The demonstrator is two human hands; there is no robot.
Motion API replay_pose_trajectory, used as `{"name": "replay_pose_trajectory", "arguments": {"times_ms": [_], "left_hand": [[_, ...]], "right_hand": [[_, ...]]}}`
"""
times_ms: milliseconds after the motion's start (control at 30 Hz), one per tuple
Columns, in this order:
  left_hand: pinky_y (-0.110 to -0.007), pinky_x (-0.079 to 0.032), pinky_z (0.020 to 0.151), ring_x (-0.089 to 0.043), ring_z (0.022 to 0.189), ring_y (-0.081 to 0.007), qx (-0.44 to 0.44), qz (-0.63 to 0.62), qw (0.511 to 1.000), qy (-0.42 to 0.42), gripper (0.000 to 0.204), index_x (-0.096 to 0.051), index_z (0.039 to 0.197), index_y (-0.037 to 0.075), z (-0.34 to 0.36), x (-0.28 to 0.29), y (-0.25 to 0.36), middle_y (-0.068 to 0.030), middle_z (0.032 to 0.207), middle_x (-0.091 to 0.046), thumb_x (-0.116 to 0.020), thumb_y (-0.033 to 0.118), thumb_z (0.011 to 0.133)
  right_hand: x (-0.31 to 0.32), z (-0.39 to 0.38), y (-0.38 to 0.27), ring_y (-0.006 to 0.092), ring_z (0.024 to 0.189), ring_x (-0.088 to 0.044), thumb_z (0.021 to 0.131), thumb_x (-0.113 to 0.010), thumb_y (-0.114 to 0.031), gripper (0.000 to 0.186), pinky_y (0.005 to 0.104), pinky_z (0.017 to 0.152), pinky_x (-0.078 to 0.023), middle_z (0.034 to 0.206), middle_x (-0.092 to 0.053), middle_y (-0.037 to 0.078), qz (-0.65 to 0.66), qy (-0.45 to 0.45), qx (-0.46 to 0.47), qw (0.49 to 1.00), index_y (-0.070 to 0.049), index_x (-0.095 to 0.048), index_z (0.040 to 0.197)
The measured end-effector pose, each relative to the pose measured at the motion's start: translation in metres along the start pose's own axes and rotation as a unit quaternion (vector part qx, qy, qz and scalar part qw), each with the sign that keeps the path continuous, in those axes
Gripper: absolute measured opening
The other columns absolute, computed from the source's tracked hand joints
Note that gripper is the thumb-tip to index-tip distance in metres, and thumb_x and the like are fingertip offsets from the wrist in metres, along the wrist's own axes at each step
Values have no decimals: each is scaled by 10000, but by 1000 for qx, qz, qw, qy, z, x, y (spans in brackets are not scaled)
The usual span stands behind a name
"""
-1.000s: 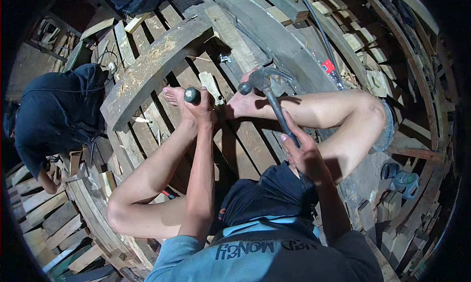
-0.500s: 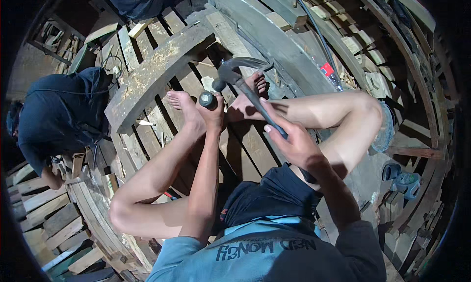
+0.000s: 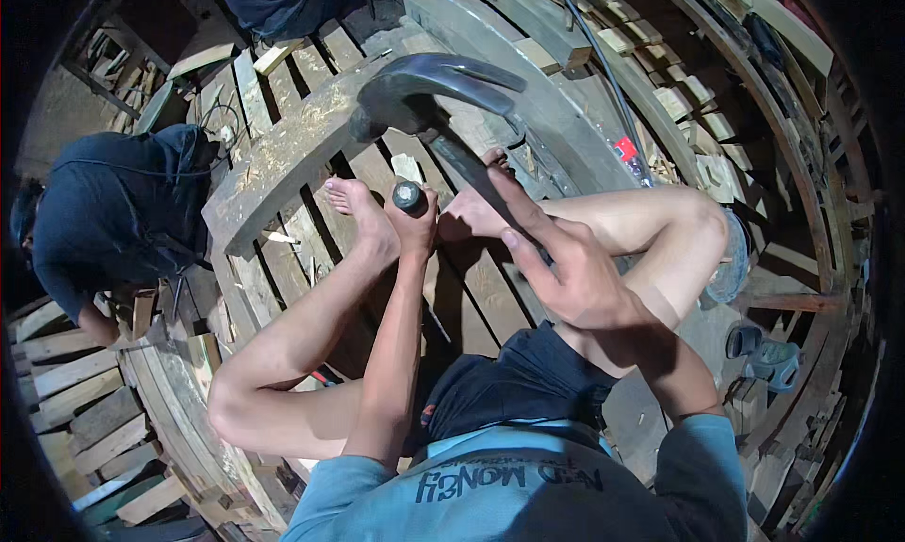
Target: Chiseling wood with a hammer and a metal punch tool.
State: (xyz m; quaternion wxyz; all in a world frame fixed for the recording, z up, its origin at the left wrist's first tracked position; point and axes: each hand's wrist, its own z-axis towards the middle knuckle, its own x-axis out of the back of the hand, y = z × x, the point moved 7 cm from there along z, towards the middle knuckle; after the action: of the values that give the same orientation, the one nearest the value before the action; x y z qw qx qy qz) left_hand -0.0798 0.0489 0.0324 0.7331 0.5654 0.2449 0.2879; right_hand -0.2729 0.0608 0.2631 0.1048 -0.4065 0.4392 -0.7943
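Note:
My right hand (image 3: 580,278) is closed round the dark handle of a claw hammer (image 3: 415,88). The hammer's head is raised toward my view, its claw pointing right and its round face to the left. Between my bare feet, my left hand (image 3: 413,229) grips what looks like a chisel (image 3: 408,197) upright. Only the dark round handle with its pale worn end shows above the fist; the blade is hidden below. Just beyond my feet lies a thick curved timber (image 3: 273,160), strewn with wood shavings and partly covered by the hammer head.
Wooden slats (image 3: 471,278) lie under my legs. A co-worker in dark clothes (image 3: 123,217) bends over at the left; another person (image 3: 283,5) is at the far edge. Stacked wood offcuts (image 3: 85,401) fill the lower left. Sandals (image 3: 773,361) and a curved beam (image 3: 801,156) are at the right.
My right hand has lifted the hammer up from near the chisel's end, so its head looks larger and farther forward. My left hand and the chisel have barely moved.

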Motion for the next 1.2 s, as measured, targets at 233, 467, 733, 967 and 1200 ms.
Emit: {"name": "replay_pose_trajectory", "arguments": {"times_ms": [233,467,733,967,1200], "left_hand": [[-292,-470,632,-559,661,-140,15,18,999,26,218,-560,862,-11,-2,6,-24,-54,728,-589,-696,65,709],[-267,-397,573,-478,623,-120,42,-27,999,-8,269,-518,917,0,5,5,-29,-35,698,-514,-675,152,759],[-366,-214,899,-240,1061,-304,75,157,982,69,904,-221,1177,-103,41,27,-37,-231,1122,-272,-715,440,649],[-426,-65,1146,-46,1399,-415,92,451,880,120,1372,20,1384,-150,41,43,-24,-372,1447,-77,-775,610,565],[-399,-56,1143,-61,1399,-416,131,418,897,62,1210,-165,1347,-202,31,16,-2,-381,1442,-96,-719,586,615]], "right_hand": [[-16,-4,40,426,934,-582,912,-454,-101,522,438,815,-459,1014,-604,268,-59,-88,-113,988,-157,-338,1418],[-8,-21,28,233,1297,-418,935,-442,-67,480,318,1053,-322,1397,-438,155,54,-73,-136,987,-24,-346,1403],[-22,-48,65,229,1324,-378,923,-504,-67,507,312,1069,-281,1395,-432,177,83,-28,-203,975,-32,-349,1405],[-17,-44,69,211,1321,-369,931,-490,-67,503,310,1081,-261,1395,-429,181,73,2,-161,984,12,-332,1402],[-13,-56,83,173,1238,-448,947,-479,-91,515,288,1037,-313,1312,-512,170,100,-10,-293,951,-33,-307,1429]]}}
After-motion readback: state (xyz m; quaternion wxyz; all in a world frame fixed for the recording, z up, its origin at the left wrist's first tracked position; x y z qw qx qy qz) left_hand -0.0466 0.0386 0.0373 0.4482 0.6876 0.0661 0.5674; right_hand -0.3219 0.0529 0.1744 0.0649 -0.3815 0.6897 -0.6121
